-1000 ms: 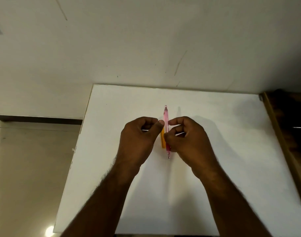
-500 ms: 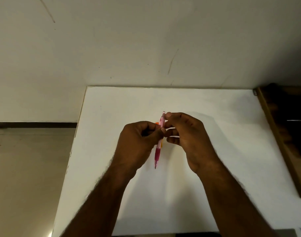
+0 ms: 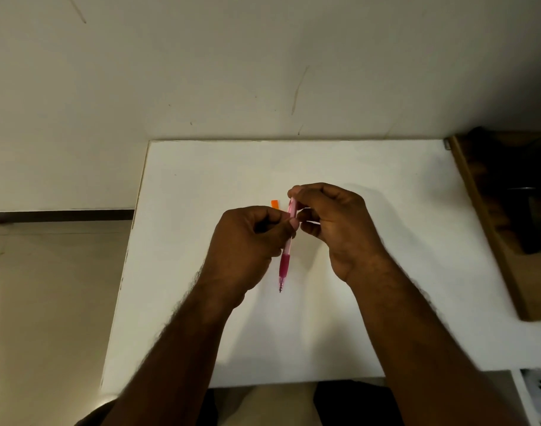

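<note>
A pink pen [image 3: 285, 259] with a darker pink grip points tip-down toward me over the white table [image 3: 401, 272]. My left hand [image 3: 247, 244] pinches its barrel in the middle with thumb and curled fingers. My right hand [image 3: 333, 222] pinches the pen's upper end from the right. Behind my left hand a small orange object [image 3: 275, 204] lies on the table, mostly hidden.
A cream wall rises right behind the table. A brown wooden piece of furniture [image 3: 490, 229] stands along the table's right edge. Beige floor [image 3: 48, 302] lies to the left, below the table's left edge.
Both hands have lifted the pink pen off the table and tilted it, tip toward me. The orange object stayed on the table and now shows behind my left hand.
</note>
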Motion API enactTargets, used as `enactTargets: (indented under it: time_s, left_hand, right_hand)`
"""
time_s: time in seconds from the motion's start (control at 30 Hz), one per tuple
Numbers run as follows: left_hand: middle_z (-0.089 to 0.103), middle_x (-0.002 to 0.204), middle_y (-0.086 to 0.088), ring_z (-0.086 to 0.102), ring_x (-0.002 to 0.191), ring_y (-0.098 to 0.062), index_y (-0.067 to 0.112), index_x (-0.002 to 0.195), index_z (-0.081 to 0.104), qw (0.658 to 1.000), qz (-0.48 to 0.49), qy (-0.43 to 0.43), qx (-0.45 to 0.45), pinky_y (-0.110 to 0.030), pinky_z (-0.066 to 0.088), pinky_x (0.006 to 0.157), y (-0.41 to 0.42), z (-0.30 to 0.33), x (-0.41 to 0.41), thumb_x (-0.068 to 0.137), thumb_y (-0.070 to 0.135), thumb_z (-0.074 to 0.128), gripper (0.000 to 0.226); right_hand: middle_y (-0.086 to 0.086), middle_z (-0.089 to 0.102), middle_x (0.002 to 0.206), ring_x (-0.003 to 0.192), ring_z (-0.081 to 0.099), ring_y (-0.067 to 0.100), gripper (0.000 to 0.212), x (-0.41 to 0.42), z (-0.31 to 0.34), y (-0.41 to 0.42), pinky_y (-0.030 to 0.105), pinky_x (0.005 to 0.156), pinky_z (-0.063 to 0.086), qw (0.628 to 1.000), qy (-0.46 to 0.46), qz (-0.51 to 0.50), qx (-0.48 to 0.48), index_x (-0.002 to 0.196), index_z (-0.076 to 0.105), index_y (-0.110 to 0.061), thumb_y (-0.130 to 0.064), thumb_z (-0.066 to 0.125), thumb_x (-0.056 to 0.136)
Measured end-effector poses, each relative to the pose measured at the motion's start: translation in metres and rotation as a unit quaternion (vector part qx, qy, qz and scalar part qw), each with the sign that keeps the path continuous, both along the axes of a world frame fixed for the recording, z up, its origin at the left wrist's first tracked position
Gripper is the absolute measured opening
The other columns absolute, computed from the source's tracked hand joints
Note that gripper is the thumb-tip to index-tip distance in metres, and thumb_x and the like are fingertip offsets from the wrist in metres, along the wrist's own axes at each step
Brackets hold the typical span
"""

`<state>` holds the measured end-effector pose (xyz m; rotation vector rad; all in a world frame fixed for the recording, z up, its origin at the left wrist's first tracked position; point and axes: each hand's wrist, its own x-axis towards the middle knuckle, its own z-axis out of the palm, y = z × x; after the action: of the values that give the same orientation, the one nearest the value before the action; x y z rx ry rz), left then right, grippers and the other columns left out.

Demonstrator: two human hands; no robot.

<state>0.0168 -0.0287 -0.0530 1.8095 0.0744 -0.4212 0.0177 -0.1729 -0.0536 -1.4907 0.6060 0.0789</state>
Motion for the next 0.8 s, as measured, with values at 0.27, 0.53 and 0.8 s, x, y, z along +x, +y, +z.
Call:
enactTargets:
  time_s: [0.27, 0.53, 0.8]
  left_hand:
    - [0.075, 0.07, -0.001, 0.068, 0.061, -0.013, 0.013, 0.083, 0.079, 1.0, 0.011, -0.01, 0.006, -0.039, 0.064, 0.072, 0.009, 0.009, -0.025, 0.09, 0.024, 0.074, 0.014]
    - [0.076, 0.072, 0.004, 0.072, 0.068, -0.014, 0.023, 0.079, 0.077, 1.0, 0.011, -0.006, 0.015, -0.023, 0.062, 0.066, 0.02, 0.017, -0.053, 0.091, 0.028, 0.072, 0.013]
    - [0.077, 0.076, 0.0, 0.073, 0.07, -0.016, 0.018, 0.081, 0.078, 0.999, 0.01, 0.025, -0.017, -0.022, 0.062, 0.067, 0.016, 0.019, -0.058, 0.093, 0.019, 0.07, 0.014]
  right_hand:
    - [0.003, 0.075, 0.079, 0.077, 0.065, 0.017, 0.016, -0.019, 0.01, 0.008, 0.025, 0.069, 0.057, 0.999, -0.009, 0.026, 0.026, 0.077, 0.08, -0.019, -0.023, 0.071, 0.089]
    - [0.008, 0.072, 0.076, 0.069, 0.063, 0.014, 0.016, -0.045, 0.02, 0.018, 0.024, 0.065, 0.056, 0.999, -0.019, 0.034, 0.017, 0.074, 0.08, -0.018, -0.022, 0.073, 0.087]
    - [0.001, 0.074, 0.073, 0.074, 0.071, 0.017, 0.015, -0.035, 0.024, 0.021, 0.027, 0.069, 0.06, 0.999, -0.035, 0.008, 0.007, 0.08, 0.079, -0.015, -0.022, 0.071, 0.09]
